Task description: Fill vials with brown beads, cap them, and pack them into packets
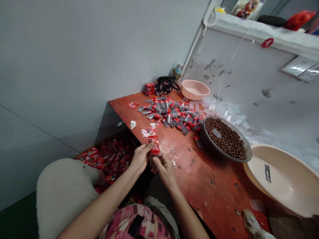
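Close to the table's near edge, my left hand [142, 156] is closed, its thumb pressed on a red printed packet [153, 141] by the red cap of a small clear box. My right hand [164, 167] pinches the lower, clear part of this red-capped box [155, 151] from the other side. Fingers hide much of the box, so its contents cannot be made out. Just beyond my hands lie a few flat printed packets [149, 132]. Farther back is a spread pile of red-capped boxes [171, 113] with dark contents.
A grey bowl [203, 139] of brown balls holds a small clear piece. Right of it stands a large cream basin [286, 166]; a pink basin [195, 89] and black bag [163, 87] are at the back. Many red packages [112, 162] lie below the table, left.
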Motion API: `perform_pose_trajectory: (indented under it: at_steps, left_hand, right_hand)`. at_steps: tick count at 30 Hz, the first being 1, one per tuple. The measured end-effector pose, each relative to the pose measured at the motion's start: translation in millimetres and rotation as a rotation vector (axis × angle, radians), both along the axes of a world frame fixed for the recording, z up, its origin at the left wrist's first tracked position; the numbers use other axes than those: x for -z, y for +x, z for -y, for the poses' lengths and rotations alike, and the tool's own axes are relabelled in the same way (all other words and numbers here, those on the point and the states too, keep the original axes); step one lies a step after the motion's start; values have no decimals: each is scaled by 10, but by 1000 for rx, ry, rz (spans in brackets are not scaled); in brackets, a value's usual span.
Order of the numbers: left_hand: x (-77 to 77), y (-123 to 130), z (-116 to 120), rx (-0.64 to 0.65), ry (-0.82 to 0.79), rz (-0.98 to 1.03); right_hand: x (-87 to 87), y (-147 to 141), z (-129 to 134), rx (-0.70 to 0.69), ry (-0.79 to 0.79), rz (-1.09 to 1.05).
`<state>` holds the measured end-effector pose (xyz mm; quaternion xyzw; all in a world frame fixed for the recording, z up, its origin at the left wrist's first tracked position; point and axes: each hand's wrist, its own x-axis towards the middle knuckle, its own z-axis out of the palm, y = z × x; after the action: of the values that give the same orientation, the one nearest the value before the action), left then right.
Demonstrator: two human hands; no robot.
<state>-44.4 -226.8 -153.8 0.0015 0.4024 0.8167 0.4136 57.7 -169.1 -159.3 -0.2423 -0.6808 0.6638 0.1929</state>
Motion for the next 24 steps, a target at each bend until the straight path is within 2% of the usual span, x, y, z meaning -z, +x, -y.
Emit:
perform_pose_trajectory:
  at_steps: [2, 5, 9, 11, 15, 17, 19, 22, 24]
  left_hand:
    - [-14, 0, -6, -2, -2, -37]
    - [-10, 2, -19, 6, 3, -86]
    - [26, 2, -15, 95, -42, -133]
    - [30, -10, 2, 133, -55, -135]
    - [2, -52, 40, 220, -45, -166]
    - [-9, -62, 45, 250, -39, -186]
    - [-5, -53, 34, 252, -34, -187]
    - [24, -5, 5, 218, -26, -174]
    - [50, 30, -10, 193, -33, -200]
  right_hand:
    - [7, -5, -7, 55, 22, -7]
    - [9, 1, -3, 163, 159, 9]
    - [4, 21, 1, 174, 256, 21]
    - [20, 21, -16, 160, 187, 5]
    - [86, 2, -68, 58, -157, -42]
    - [100, -5, -80, 33, -231, -57]
    - [84, -4, -78, 80, -158, -61]
    - [37, 7, -71, 194, 91, -45]
    - [26, 9, -76, 226, 157, -38]
